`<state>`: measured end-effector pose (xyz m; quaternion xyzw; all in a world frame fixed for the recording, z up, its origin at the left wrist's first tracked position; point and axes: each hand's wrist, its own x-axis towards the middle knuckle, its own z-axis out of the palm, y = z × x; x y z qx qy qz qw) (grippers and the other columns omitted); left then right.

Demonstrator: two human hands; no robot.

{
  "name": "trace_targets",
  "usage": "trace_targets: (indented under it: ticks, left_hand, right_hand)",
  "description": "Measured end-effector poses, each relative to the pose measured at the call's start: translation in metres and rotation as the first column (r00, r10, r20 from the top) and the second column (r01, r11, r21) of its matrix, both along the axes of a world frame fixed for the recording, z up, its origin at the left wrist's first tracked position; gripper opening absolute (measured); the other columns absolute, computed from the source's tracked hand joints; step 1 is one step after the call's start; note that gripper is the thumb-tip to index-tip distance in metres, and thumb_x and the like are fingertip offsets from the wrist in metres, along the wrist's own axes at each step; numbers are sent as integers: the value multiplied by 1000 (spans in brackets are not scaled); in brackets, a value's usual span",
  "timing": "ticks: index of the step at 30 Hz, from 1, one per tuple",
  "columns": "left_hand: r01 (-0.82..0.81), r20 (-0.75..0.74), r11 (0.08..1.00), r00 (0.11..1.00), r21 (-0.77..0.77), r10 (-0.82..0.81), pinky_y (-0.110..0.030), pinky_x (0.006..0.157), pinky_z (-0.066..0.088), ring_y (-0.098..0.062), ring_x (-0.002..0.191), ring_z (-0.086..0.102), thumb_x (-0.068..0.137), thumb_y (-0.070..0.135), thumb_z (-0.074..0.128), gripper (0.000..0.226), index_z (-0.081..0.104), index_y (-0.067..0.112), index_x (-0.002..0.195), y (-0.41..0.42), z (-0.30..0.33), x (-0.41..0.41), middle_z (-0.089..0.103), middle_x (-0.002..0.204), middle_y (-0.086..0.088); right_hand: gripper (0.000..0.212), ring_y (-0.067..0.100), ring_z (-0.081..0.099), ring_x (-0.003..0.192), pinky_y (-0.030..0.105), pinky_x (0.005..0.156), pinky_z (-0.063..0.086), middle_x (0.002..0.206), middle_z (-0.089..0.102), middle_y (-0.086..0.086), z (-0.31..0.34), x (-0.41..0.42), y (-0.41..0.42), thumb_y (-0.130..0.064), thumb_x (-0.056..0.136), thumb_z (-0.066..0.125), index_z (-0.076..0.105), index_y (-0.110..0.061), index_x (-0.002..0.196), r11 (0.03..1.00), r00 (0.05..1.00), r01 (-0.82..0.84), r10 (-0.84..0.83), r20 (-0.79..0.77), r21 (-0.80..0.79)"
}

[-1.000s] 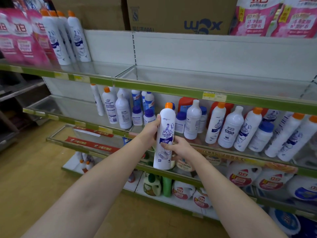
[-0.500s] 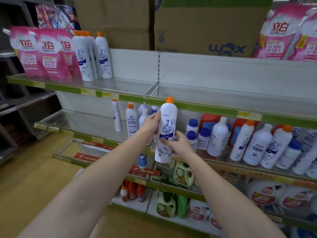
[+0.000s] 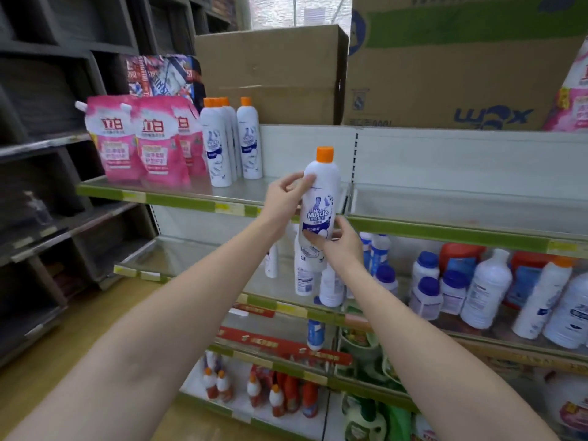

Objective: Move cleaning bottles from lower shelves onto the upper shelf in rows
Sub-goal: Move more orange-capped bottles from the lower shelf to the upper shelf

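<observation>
You've got one white bottle (image 3: 319, 205) in the air at frame centre, level with the front lip of the upper shelf (image 3: 178, 198) but not yet on it. Your left hand (image 3: 283, 202) holds it up near the shoulder, fingertips curled lightly on its side; your right hand (image 3: 339, 246) wraps the lower body, thumb across the label. Both have hold of it.

Progress: a short row of matching orange-capped bottles (image 3: 234, 143) already stands on that shelf, upper left of centre, just right of the pink pouches (image 3: 143, 141). To the right of them the shelf looks bare. Plenty left: more white bottles (image 3: 509, 291) crowd the lower shelf (image 3: 477, 337) at mid right. I'd call it early.

Orientation: the held bottle is upright, long axis near vertical, orange cap (image 3: 325, 154) up, base hidden behind your right hand. Label faces you.
</observation>
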<state>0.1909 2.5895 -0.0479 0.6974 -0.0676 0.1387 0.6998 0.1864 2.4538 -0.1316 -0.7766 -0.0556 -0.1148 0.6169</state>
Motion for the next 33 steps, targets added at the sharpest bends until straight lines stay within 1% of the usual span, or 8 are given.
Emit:
trace_targets:
  ticks: [4, 9, 13, 19, 22, 25, 29, 33]
  left_hand:
    - [41, 109, 998, 993, 51, -47, -38, 71, 62, -22, 87, 74, 91, 23, 73, 38, 65, 10, 127, 37, 32, 23, 71, 107, -20]
    - [-65, 219, 993, 975, 100, 42, -32, 65, 60, -20, 87, 75, 95, 24, 68, 33, 64, 10, 125, 67, 61, 57, 73, 101, -11]
    - [-141, 254, 962, 964, 233, 79, -43, 76, 63, -24, 93, 73, 96, 30, 67, 38, 57, 17, 130, 93, 78, 92, 68, 107, -19]
    - [-234, 243, 809, 963, 540, 116, -40, 77, 62, -23, 76, 63, 99, 19, 62, 65, 30, 43, 150, 123, 103, 143, 55, 81, -13]
    - [-274, 219, 771, 960, 575, 178, -41, 80, 62, -29, 91, 68, 97, 18, 64, 65, 33, 38, 150, 131, 103, 163, 53, 104, -5]
    - [-337, 244, 737, 941, 585, 236, -20, 67, 57, -20, 86, 64, 92, 22, 72, 67, 37, 30, 149, 139, 102, 183, 53, 116, -4]
    - [-436, 271, 710, 900, 552, 342, -42, 81, 59, -27, 97, 65, 86, 27, 78, 65, 43, 22, 141, 148, 99, 209, 60, 113, -13]
    - [-521, 323, 579, 851, 628, 414, -41, 86, 54, -24, 103, 58, 79, 25, 85, 60, 51, 11, 127, 162, 100, 235, 56, 114, -6]
  right_hand:
    - [38, 9, 69, 80, 34, 69, 56, 85, 72, -13, 30, 20, 36, -44, 73, 87, 61, -30, 97, 993, 994, 48, -58, 88, 105]
    - [34, 5, 68, 77, 29, 68, 56, 83, 71, -15, 57, 64, 73, -40, 74, 88, 59, -36, 91, 988, 989, -6, -17, 150, 156]
    - [38, 7, 68, 77, 29, 68, 56, 84, 70, -13, 70, 109, 95, -38, 74, 88, 60, -30, 98, 984, 984, -57, 27, 174, 170]
    - [35, 15, 69, 79, 40, 74, 58, 83, 70, -13, 69, 173, 124, -41, 75, 86, 58, -30, 91, 985, 988, -108, 92, 121, 134]
    - [36, 19, 69, 79, 42, 73, 56, 84, 70, -11, 60, 201, 137, -43, 75, 85, 56, -29, 90, 991, 990, -110, 101, 103, 82]
    - [39, 21, 68, 83, 40, 71, 54, 91, 71, -7, 54, 226, 151, -47, 75, 83, 55, -28, 93, 995, 990, -98, 96, 106, 6]
    - [40, 24, 65, 89, 36, 67, 49, 100, 69, -2, 57, 256, 173, -44, 80, 80, 51, -24, 99, 980, 979, -144, 161, 122, -139]
    - [49, 30, 58, 95, 40, 73, 50, 113, 60, 9, 65, 286, 195, -38, 82, 81, 41, -20, 102, 950, 973, -205, 225, 59, -234]
